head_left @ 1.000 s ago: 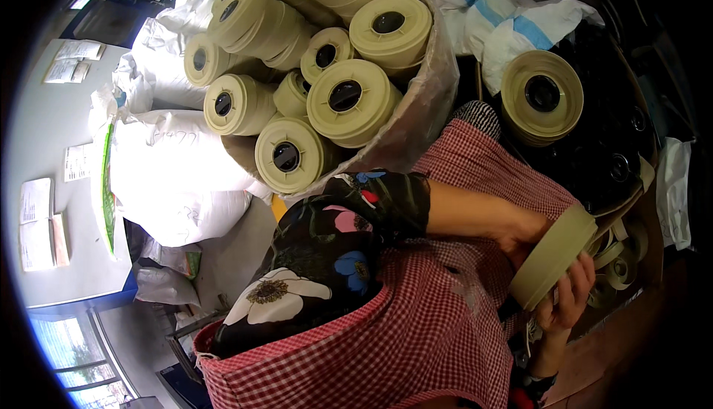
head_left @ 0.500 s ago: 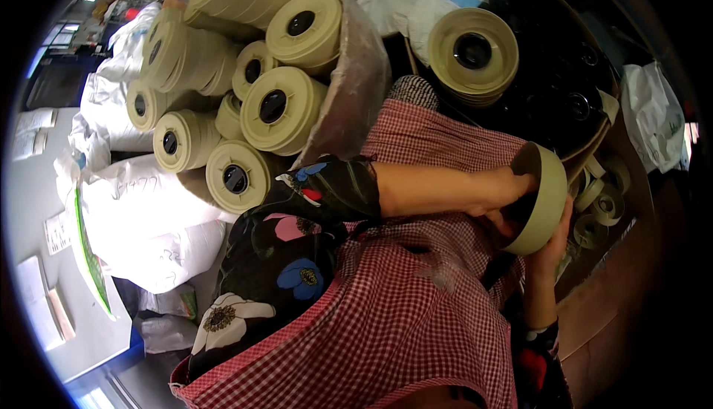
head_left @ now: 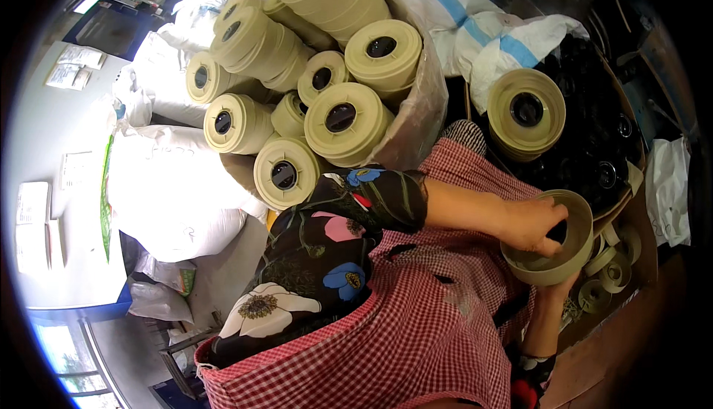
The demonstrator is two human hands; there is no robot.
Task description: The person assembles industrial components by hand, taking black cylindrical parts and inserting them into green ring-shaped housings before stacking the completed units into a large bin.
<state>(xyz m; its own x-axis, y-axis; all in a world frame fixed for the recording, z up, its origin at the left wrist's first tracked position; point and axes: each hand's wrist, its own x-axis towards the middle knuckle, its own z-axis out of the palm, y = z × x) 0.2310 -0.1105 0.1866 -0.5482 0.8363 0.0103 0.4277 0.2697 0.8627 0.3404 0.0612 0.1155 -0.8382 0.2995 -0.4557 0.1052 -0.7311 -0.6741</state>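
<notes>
From my remote seat I have one beige cup (head_left: 575, 260) low over the lap, right of the checked apron (head_left: 334, 335). The left hand (head_left: 531, 225) reaches inside, fingers curled beside a dark piece (head_left: 561, 231); I cannot tell whether it pinches or just presses. The right hand (head_left: 558, 290) grasps the cup from below, mostly hidden by its wall. I make out handwritten strokes on a white sack (head_left: 178, 186) at left and print, too small to tell, on paper sheets (head_left: 31, 212). Beyond the knees, a large bag (head_left: 423, 101) holds beige stacks (head_left: 349, 142); I count at least nine black centres. One beige stack (head_left: 546, 93) sits among black pieces (head_left: 609, 175), too dark to count. Near the right hand lie at least three small rings (head_left: 615, 284).
</notes>
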